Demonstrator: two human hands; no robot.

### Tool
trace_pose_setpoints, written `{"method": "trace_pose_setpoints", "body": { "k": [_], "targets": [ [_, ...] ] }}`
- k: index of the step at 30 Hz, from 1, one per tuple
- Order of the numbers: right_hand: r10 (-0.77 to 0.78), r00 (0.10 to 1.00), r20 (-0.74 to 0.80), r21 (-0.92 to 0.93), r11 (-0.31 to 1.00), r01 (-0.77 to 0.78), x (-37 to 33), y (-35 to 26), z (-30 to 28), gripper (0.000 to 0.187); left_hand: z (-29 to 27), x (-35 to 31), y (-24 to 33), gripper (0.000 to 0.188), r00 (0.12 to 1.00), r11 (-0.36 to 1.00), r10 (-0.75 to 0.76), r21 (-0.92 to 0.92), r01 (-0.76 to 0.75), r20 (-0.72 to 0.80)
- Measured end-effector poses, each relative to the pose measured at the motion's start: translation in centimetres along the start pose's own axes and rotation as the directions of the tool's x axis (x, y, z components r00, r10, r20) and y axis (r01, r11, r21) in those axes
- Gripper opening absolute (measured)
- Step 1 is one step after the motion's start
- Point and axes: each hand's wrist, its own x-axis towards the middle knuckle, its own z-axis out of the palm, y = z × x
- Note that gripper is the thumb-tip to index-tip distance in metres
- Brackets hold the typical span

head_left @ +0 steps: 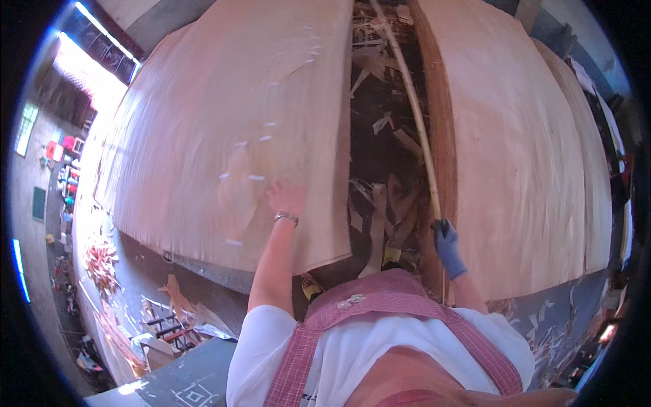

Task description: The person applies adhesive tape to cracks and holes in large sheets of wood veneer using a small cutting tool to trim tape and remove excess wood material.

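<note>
The left hand, bare with a metal bracelet at the wrist, lies flat and open on the top veneer sheet of the left stack, fingers spread against the wood, pressing on it rather than gripping anything. That sheet is pale and pinkish, with a few small light patches across its face, and it spreads wide from the upper middle of the view down to a lower edge just above the person's left shoulder.

The right hand wears a blue glove and is closed round a long thin stick, holding it close to its lower end. The stick runs up and slightly left from the fist, through the dark gap between the two stacks, to the top edge of the picture. The gloved hand sits right against the inner edge of the right stack of veneer, whose layered side shows as a brown band; whether the stick touches that edge is hard to tell.

In the gap, torn veneer scraps lie in a loose heap on the floor, and more offcuts are scattered at the lower left near a metal rack. The person wears a white shirt under a pink checked apron
</note>
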Motion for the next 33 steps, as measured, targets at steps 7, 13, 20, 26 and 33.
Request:
{"method": "trace_pose_setpoints", "body": {
  "k": [7, 13, 20, 26, 33],
  "targets": [
    [-0.092, 0.96, 0.264, 0.417, 0.908, -0.028, -0.2, -20.8, 16.3, 0.03, 2.5, 2.3, -23.2, 0.076, 0.881, 0.991, 0.127, 0.031, -0.127, -0.455],
    [0.306, 0.387, 0.87, 0.28, 0.341, -0.897, -17.2, -29.3, 16.2, 0.056, -0.2, -2.0, -33.8, 0.077, 0.965, 0.996, -0.09, 0.001, 0.093, -0.246],
    [0.205, 0.617, 0.76, 0.42, 0.569, -0.707, -23.6, -24.6, 23.1, 0.038, -0.9, -3.3, -31.7, 0.08, 0.974, 1.0, 0.023, -0.005, -0.025, -0.223],
    [0.291, 0.584, 0.758, 0.442, 0.431, -0.787, -30.2, -31.0, 22.9, 0.053, -4.6, 7.8, -45.4, 0.072, 0.974, 0.985, -0.022, -0.174, -0.019, -0.228],
    [0.455, 0.841, 0.293, 0.309, 0.788, -0.533, -36.7, -39.4, 28.7, 0.03, -6.2, 15.2, -60.9, 0.057, 0.825, 0.959, -0.248, -0.007, 0.284, -0.508]
  ]
}}
